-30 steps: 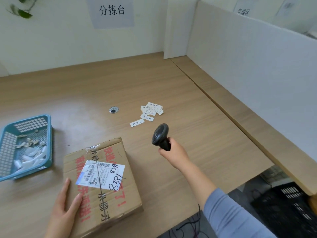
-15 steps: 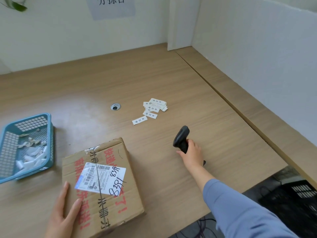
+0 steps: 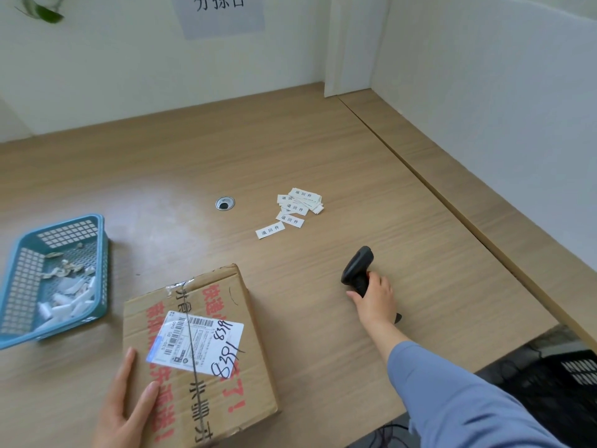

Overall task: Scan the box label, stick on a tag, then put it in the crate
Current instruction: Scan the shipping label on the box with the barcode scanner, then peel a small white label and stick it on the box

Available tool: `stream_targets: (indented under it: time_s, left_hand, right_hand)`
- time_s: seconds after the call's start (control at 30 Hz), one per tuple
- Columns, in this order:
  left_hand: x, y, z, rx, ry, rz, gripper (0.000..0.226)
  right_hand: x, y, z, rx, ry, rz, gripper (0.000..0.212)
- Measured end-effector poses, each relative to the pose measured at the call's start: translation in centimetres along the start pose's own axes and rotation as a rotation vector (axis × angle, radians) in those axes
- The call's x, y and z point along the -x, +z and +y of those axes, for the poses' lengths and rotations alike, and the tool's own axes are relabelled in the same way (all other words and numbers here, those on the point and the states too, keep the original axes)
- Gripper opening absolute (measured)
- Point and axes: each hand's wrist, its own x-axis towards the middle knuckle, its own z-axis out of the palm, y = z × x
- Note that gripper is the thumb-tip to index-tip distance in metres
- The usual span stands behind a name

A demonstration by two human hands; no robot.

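A flat cardboard box (image 3: 206, 392) with red print lies near the table's front edge, a white shipping label (image 3: 197, 342) with handwritten numbers on its top. My left hand (image 3: 124, 412) rests flat at the box's near left corner, thumb on the cardboard. To the right, my right hand (image 3: 374, 300) grips a black handheld scanner (image 3: 357, 270) that sits low on the table. Several small white tags (image 3: 295, 208) lie scattered in the middle of the table. A dark crate (image 3: 568, 379) shows below the table's right edge.
A blue plastic basket (image 3: 100, 253) holding scraps of peeled backing paper stands at the left. A round cable hole (image 3: 224, 203) is in the tabletop. White partition panels (image 3: 484, 92) wall off the right side and the back.
My right hand has carried the scanner from above the box's right side down and to the right until it rests on the table. The left hand and box have stayed in place.
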Motion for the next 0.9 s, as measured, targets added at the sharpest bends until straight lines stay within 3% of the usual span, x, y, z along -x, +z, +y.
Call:
stream_targets:
  time_s: [0.47, 0.67, 0.8, 0.9]
  left_hand:
    - [-0.4, -0.4, -0.7, 0.015, 0.009, -0.032, 0.064]
    - [-0.2, -0.3, 0.0, 0.036, 0.023, -0.053, 0.062]
    - [0.0, -0.3, 0.1, 0.059, 0.035, -0.058, 0.063]
    - [-0.1, -0.4, -0.2, 0.075, 0.041, -0.069, 0.063]
  right_hand:
    - [0.2, 0.4, -0.1, 0.047, 0.060, -0.027, 0.061]
    - [0.6, 0.3, -0.3, 0.018, 0.081, 0.015, 0.073]
    - [3.7, 0.5, -2.1, -0.174, -0.053, 0.145, 0.074]
    - [7.4, 1.0, -4.1, -0.384, -0.217, 0.021, 0.061]
